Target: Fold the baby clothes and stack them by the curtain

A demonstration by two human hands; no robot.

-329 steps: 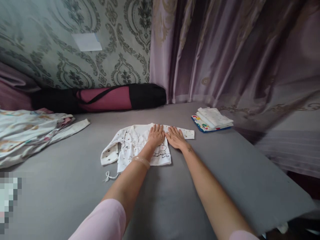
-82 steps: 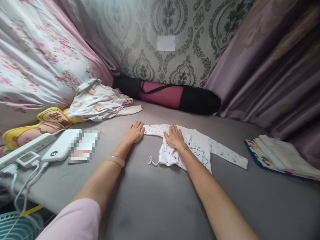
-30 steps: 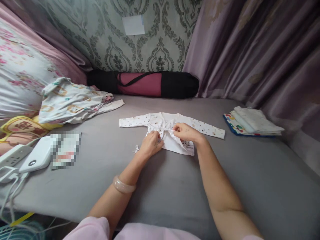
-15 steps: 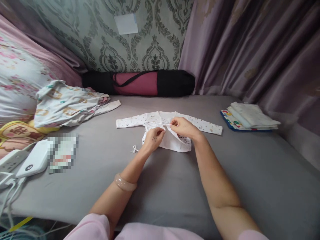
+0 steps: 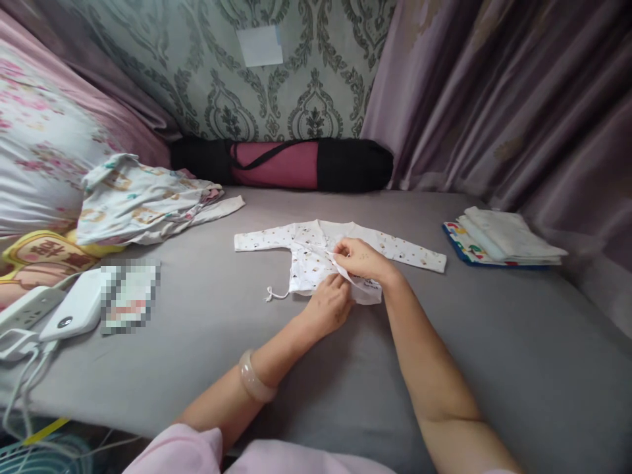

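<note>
A small white baby shirt [image 5: 316,264] with a tiny print lies spread on the grey sheet, sleeves stretched out to both sides. My right hand [image 5: 364,259] is closed in a pinch on the edge of its front flap, which is lifted a little. Just below, my left hand [image 5: 330,307] has its fingers curled at the lower front of the shirt, partly under the raised flap; the fingertips are hidden. A thin white tie [image 5: 276,294] with a knotted end trails from the shirt's left hem onto the sheet.
Folded cloths [image 5: 513,237] lie at the right. A long black and maroon bag [image 5: 276,164] rests against the wall. At the left are a crumpled printed garment [image 5: 148,201], a white power bank [image 5: 81,306], a power strip [image 5: 34,309] with cables, and a floral pillow [image 5: 39,145].
My left hand has moved down and right to the shirt's lower front. My right hand has drawn the flap's edge up. The shirt's left front now lies flatter and more exposed.
</note>
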